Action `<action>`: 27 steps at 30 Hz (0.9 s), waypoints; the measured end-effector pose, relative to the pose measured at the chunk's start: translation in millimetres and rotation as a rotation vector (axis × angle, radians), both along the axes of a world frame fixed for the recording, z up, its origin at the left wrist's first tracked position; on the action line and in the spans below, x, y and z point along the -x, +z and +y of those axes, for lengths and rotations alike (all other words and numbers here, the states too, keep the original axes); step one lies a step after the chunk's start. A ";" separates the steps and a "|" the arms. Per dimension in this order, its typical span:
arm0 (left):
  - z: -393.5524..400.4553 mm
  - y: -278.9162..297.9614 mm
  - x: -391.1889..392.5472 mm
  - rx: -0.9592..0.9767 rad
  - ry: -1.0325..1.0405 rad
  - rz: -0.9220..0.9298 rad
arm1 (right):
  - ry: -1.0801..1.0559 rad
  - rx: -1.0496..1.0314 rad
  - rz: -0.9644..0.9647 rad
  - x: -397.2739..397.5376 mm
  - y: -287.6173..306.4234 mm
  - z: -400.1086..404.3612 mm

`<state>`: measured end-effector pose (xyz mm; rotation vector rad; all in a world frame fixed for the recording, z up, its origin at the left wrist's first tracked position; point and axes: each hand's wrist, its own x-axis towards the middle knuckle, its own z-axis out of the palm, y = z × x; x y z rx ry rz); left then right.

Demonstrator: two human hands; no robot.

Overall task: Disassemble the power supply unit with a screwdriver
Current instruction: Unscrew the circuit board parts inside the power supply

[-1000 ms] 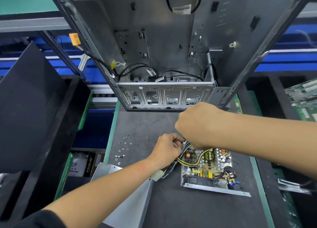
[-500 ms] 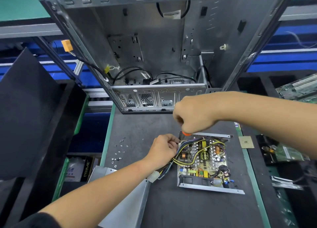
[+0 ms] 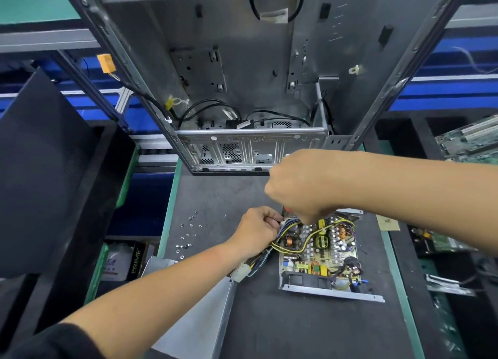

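The opened power supply unit lies on the dark mat, its circuit board, coils and yellow wires exposed in a metal tray. My right hand hovers over its far left corner, fist curled round a screwdriver; only a red-orange bit of the handle shows under the fist. My left hand grips the unit's left edge beside the wire bundle. A white connector on those wires lies below my left wrist.
An empty metal computer case stands open behind the unit. Several loose screws lie on the mat at left. A bent grey metal cover sits under my left forearm. Black foam trays at left; circuit boards at right.
My right hand has stayed over the unit's far left corner while the view shifted slightly. The left hand keeps its hold on the left edge.
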<state>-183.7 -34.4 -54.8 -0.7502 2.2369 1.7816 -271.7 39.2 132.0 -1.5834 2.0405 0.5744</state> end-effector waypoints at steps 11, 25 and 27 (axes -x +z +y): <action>-8.7 -1.3 7.8 -0.032 -0.040 -0.113 | -0.096 0.112 -0.087 12.8 -5.1 7.5; -12.8 -3.6 2.4 -0.051 -0.122 -0.093 | -0.144 0.034 -0.098 22.1 -9.6 0.4; -13.7 -3.6 2.2 -0.042 -0.128 -0.085 | -0.180 0.006 -0.038 23.0 -10.9 -3.3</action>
